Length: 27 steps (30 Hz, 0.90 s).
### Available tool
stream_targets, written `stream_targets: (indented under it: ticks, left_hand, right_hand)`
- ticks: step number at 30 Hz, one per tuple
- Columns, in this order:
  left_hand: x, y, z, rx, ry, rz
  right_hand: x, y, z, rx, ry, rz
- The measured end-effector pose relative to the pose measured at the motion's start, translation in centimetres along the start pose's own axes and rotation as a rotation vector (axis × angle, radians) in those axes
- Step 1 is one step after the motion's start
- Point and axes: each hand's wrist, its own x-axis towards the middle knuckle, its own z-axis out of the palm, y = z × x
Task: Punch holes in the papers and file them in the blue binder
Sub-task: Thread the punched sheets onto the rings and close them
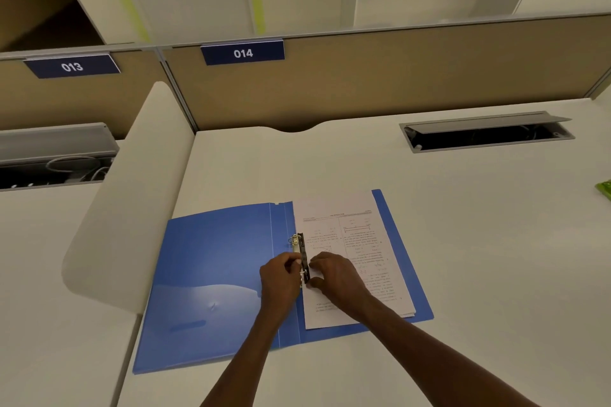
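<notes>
The blue binder [215, 274] lies open flat on the white desk. A stack of printed papers [357, 241] rests on its right half, left edge at the metal ring mechanism [301, 253] along the spine. My left hand [279, 281] pinches the lower part of the mechanism from the left. My right hand [334, 271] lies on the papers with its fingers against the mechanism from the right. The upper ring looks closed; the lower ring is hidden by my fingers. No hole punch is in view.
A white curved divider [132, 201] stands left of the binder. A beige partition [396, 76] with a "014" label closes the back. An open cable tray [486, 135] is set into the desk at back right. A green object [605, 188] sits at the right edge.
</notes>
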Motion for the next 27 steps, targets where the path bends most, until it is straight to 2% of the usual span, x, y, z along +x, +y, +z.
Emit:
stream_targets:
  ticks: [6,17,27]
  left_hand:
    - [-2.0,-2.6,0.0,-0.093,-0.095,0.062]
    - [-2.2,-3.0,0.5,-0.138,-0.106,0.11]
    - [-2.1,-3.6,1.0,-0.132,-0.086,0.068]
  right_hand:
    - [0.1,0.2,0.5,-0.023,0.012,0.002]
    - [-0.2,0.3,1.5,-0.251,0.032,-0.17]
    - [-0.3,-0.3,1.6,-0.31,0.062,-0.199]
